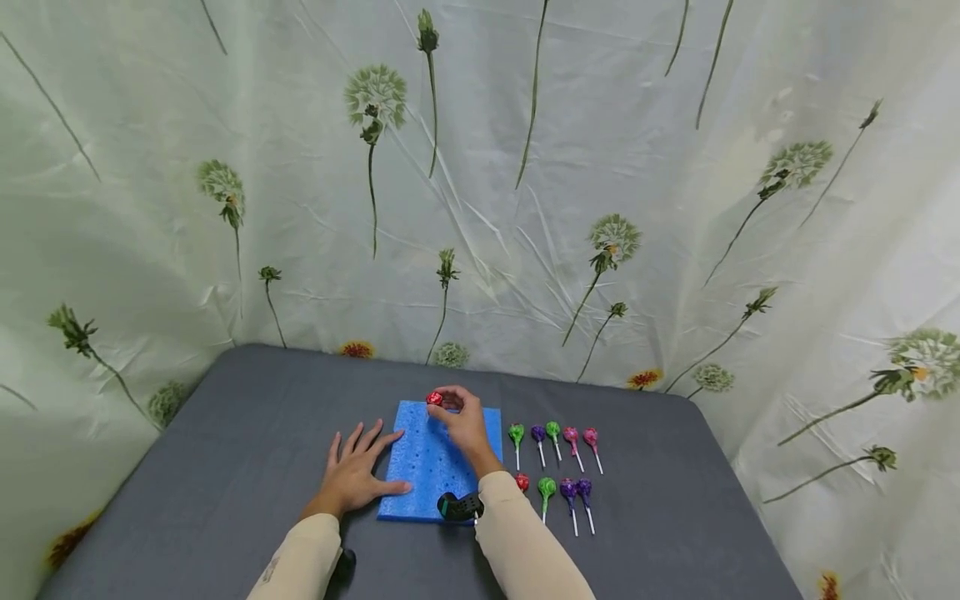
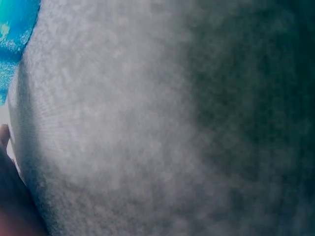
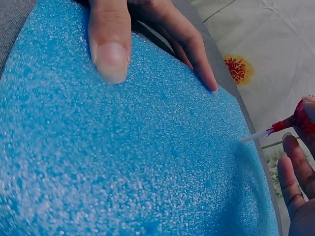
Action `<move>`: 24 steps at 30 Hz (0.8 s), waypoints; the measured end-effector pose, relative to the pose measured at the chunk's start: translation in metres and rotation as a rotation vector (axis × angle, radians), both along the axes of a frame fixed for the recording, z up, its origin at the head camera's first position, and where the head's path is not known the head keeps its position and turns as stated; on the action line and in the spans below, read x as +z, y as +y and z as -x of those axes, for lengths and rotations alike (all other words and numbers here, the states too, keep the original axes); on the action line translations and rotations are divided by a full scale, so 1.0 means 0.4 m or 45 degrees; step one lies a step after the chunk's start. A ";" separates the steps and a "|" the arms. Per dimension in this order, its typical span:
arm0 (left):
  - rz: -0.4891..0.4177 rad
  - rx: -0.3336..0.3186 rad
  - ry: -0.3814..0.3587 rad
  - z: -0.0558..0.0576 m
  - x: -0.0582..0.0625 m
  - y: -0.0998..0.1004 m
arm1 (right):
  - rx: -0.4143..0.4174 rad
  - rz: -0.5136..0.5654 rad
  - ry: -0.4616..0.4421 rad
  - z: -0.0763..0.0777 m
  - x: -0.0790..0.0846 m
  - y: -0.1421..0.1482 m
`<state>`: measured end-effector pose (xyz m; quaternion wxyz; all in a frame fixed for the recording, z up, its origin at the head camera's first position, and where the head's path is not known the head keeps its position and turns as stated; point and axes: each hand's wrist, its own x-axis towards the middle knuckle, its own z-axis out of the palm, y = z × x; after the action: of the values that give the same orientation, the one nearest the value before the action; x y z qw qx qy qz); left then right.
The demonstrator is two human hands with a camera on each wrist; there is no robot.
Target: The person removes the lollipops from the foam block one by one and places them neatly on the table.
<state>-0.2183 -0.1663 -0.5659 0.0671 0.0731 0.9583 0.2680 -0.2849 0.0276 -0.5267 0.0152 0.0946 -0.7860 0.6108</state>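
My right hand (image 1: pixel 467 425) pinches a red-wrapped lollipop (image 1: pixel 434 399) by its candy head, over the far part of a blue foam board (image 1: pixel 420 471) dotted with small holes. In the right wrist view, the white stick (image 3: pixel 255 136) points down at the foam, its tip right at the surface near the far edge. Fingers spread, my left hand (image 1: pixel 352 479) rests along the board's left side, its thumb (image 3: pixel 110 54) lying on the foam. The left wrist view is mostly blurred grey, with a corner of the foam board (image 2: pixel 15 44) at upper left.
Right of the board, lollipops lie in two rows on the grey table (image 1: pixel 660 500). The far row has green (image 1: pixel 516 433), purple and pink ones; the near row holds a red one (image 1: pixel 522 482), partly behind my right sleeve, plus green and purple. A flower-print curtain (image 1: pixel 487 208) hangs behind.
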 end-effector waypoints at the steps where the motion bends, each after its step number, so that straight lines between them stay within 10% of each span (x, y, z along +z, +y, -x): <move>1: -0.001 0.003 0.004 0.001 0.000 0.001 | -0.005 -0.003 -0.005 0.002 -0.002 0.000; 24: -0.024 0.002 0.020 -0.008 0.001 0.004 | 0.020 0.105 0.026 -0.076 0.096 0.037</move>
<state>-0.2150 -0.1648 -0.5656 0.0585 0.0751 0.9563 0.2764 -0.2545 0.0422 -0.4883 0.0223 0.1065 -0.7593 0.6416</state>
